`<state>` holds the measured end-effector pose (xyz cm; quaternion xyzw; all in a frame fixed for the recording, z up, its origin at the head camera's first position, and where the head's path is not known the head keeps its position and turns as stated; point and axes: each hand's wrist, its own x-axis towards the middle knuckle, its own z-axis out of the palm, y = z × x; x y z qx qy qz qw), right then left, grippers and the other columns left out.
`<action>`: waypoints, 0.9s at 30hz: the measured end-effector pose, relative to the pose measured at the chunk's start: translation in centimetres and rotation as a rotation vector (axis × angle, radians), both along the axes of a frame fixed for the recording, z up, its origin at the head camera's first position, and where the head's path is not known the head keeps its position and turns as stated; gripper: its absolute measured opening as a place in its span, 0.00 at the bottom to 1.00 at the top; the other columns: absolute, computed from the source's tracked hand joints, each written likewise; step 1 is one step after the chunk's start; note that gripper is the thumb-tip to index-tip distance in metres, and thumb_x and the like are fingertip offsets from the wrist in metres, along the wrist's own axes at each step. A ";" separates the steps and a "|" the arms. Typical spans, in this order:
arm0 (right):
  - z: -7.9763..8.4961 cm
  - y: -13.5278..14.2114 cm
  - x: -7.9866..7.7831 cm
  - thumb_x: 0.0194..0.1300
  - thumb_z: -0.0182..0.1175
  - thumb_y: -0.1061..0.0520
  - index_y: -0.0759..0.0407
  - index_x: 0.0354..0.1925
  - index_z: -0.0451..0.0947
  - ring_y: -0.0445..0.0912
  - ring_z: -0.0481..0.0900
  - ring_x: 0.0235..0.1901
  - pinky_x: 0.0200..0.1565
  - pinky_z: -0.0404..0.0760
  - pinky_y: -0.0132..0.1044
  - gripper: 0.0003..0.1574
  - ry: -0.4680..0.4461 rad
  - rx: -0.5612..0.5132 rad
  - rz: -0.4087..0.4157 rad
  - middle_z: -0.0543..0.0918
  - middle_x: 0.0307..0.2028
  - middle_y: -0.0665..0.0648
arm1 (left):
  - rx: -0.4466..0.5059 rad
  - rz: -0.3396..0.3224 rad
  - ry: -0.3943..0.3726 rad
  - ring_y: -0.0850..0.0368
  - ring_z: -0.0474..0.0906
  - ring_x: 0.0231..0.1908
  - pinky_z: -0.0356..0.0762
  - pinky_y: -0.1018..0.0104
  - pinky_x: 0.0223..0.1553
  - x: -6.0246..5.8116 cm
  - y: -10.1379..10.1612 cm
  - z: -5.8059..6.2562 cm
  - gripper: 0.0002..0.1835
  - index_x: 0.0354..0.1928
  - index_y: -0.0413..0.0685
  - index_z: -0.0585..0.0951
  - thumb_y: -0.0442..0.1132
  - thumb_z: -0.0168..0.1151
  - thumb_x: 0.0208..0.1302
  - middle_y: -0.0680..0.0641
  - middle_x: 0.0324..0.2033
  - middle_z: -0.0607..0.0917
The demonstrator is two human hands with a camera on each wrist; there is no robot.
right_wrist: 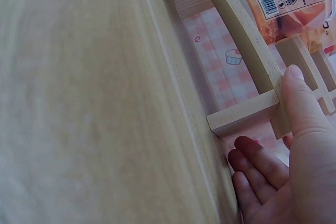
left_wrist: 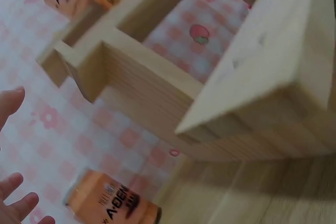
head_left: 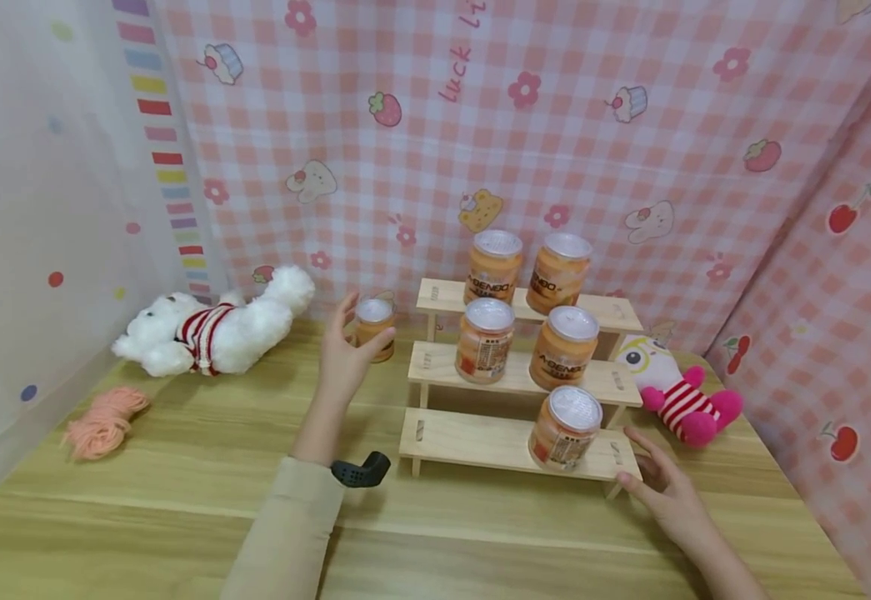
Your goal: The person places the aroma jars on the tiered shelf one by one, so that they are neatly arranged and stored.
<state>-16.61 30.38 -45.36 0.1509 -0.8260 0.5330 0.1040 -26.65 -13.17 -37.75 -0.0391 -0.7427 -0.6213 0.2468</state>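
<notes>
My left hand [head_left: 347,354] is at a jar [head_left: 375,331] with an orange label and silver lid, left of a three-step wooden display shelf [head_left: 473,429]. From the head its thumb and fingers flank the jar; in the left wrist view the spread fingers [left_wrist: 20,203] stand apart from that jar [left_wrist: 113,198]. My right hand [head_left: 668,496] holds the right end of the lowest step, thumb [right_wrist: 296,93] on its front edge and index finger mostly hidden behind it. The other fingers curl loosely below. One jar [head_left: 566,429] stands on that step, above the hand.
Two jars [head_left: 489,342] stand on the middle step and two more [head_left: 495,267] on top. A white plush dog [head_left: 232,333] and pink yarn [head_left: 107,422] lie at the left. A pink striped plush toy [head_left: 686,404] sits right of the shelf. Checked curtains [head_left: 420,167] hang behind the table.
</notes>
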 end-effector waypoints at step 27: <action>0.1 0.0 -0.1 0.64 0.59 0.70 0.69 0.69 0.57 0.28 0.74 0.47 0.45 0.73 0.21 0.38 -0.035 0.006 0.002 0.73 0.53 0.80 | -0.090 -0.112 -0.164 0.41 0.59 0.65 0.60 0.48 0.63 -6.0 -2.0 -2.4 0.45 0.72 0.39 0.56 0.38 0.70 0.58 0.36 0.67 0.60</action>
